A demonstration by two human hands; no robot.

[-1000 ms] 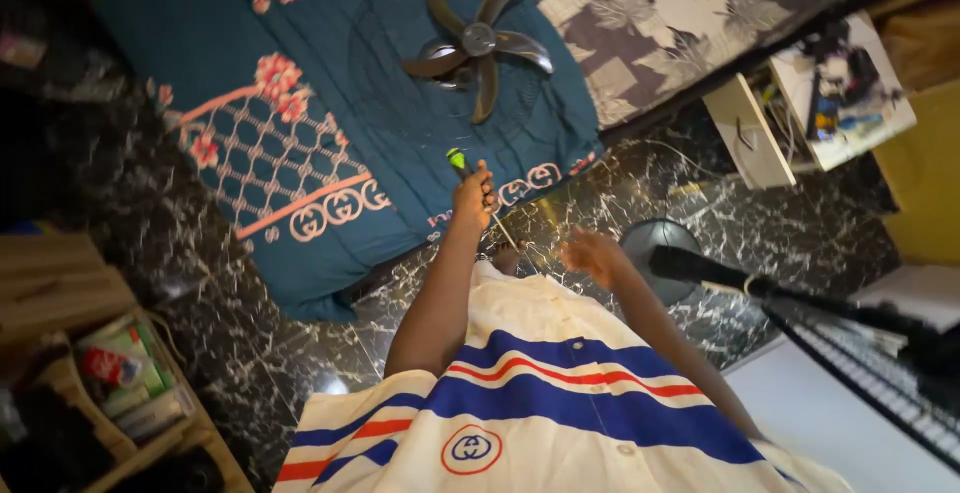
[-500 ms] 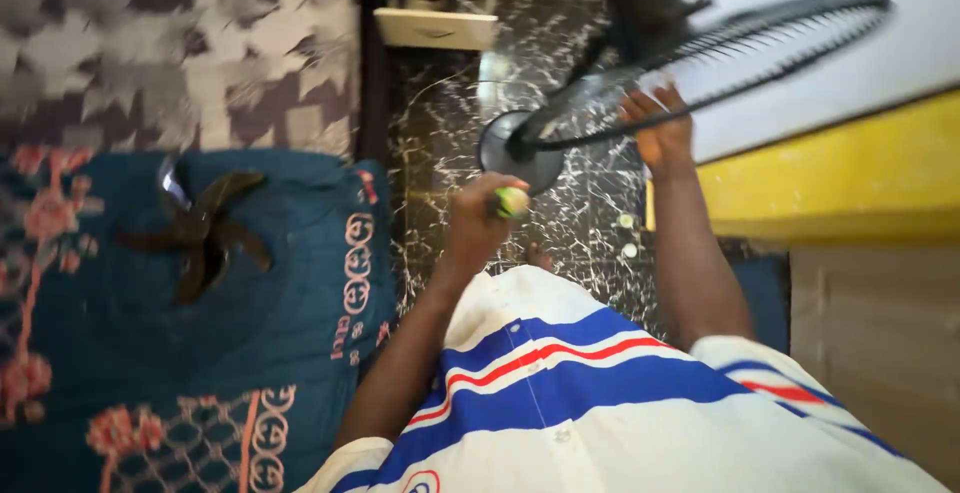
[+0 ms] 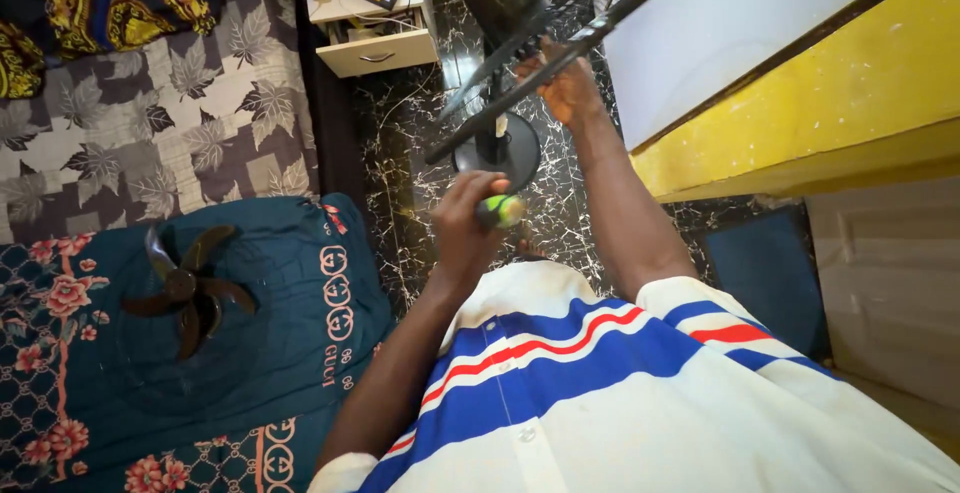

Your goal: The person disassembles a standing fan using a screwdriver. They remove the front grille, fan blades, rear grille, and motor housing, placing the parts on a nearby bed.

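With left hand (image 3: pixel 465 225) clamped on the green-handled screwdriver (image 3: pixel 498 211) just above the fan's round base (image 3: pixel 503 150), and right hand (image 3: pixel 568 83) gripping the tilted wire grille (image 3: pixel 560 48), best to steady the grille before bringing the tip squarely onto any fastener
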